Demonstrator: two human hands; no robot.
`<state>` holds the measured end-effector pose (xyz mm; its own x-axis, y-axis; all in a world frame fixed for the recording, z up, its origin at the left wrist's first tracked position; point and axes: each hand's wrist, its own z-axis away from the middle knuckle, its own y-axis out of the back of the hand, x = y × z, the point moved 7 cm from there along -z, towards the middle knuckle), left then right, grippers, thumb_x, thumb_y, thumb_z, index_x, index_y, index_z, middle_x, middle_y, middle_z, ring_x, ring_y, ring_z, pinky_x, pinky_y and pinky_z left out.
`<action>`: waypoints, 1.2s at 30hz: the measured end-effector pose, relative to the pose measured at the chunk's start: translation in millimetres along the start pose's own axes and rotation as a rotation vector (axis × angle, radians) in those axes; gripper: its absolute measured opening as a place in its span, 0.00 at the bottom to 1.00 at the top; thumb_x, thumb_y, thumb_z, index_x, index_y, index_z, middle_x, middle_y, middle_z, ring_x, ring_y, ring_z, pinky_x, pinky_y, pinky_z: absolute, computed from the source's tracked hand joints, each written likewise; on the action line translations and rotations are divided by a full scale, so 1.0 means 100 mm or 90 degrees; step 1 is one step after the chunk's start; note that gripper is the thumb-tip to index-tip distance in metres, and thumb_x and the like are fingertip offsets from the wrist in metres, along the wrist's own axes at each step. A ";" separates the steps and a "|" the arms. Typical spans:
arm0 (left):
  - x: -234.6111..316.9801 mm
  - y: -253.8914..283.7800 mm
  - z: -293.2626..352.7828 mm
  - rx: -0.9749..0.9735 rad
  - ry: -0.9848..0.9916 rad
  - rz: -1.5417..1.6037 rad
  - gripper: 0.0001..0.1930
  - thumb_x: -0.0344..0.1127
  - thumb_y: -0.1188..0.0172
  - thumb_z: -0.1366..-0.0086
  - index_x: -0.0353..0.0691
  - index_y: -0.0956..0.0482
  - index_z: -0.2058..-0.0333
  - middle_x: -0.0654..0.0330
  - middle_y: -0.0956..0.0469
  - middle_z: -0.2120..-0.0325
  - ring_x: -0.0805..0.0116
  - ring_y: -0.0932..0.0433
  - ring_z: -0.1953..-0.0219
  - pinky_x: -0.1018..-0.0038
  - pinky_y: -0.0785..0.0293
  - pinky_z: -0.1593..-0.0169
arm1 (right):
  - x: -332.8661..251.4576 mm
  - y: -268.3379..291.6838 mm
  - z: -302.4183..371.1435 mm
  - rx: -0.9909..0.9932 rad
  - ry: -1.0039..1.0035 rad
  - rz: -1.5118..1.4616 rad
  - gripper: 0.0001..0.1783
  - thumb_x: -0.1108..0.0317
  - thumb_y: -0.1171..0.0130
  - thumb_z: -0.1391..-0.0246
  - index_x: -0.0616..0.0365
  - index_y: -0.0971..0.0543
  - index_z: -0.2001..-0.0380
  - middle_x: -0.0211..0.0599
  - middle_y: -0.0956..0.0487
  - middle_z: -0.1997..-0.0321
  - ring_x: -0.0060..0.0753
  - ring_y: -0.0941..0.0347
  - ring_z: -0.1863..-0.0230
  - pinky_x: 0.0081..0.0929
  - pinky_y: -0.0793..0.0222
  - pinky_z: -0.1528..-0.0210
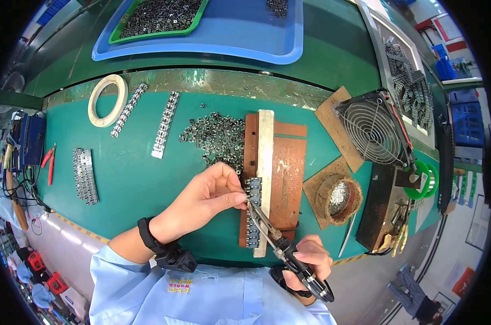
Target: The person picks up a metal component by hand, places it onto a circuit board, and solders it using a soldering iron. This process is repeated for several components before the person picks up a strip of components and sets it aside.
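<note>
My right hand [310, 259] is closed around the black handle of a soldering iron [278, 238], with a thin metal tube running beside its tip. The tip reaches a strip of small dark circuit boards [253, 233] lying along a pale metal bar [265, 157] on a brown fixture block [287, 179]. My left hand [202, 200] is at the strip's left edge, thumb and forefinger pinched close to the iron's tip. What they hold, if anything, is too small to make out. A loose pile of small metal parts [218, 135] lies just beyond my left hand.
Board strips [86, 176] and a tape roll [108, 101] lie left, near red-handled pliers [49, 162]. To the right are a fan [371, 130], a round tin [340, 200] and a green solder spool [427, 181]. A blue tray [224, 53] holds a green tray [148, 37] at the back.
</note>
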<state>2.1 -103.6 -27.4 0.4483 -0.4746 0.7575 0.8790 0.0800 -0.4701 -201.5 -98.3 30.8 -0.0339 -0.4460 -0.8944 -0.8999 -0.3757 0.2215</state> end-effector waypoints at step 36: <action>0.39 -0.15 0.20 0.164 -0.435 -0.876 0.07 0.24 0.40 0.54 0.39 0.27 0.74 0.61 0.33 0.73 0.62 0.33 0.69 0.70 0.39 0.64 | 0.21 0.08 0.40 0.245 -0.021 -0.012 0.21 0.64 0.38 0.57 0.60 0.34 0.63 0.34 0.28 0.81 0.29 0.36 0.76 0.27 0.40 0.68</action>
<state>10.1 -106.1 18.1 -0.7733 0.1630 0.6127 0.6314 0.1107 0.7675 -226.8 -78.4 -1.4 -0.0245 -0.4134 -0.9102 -0.9976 -0.0487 0.0489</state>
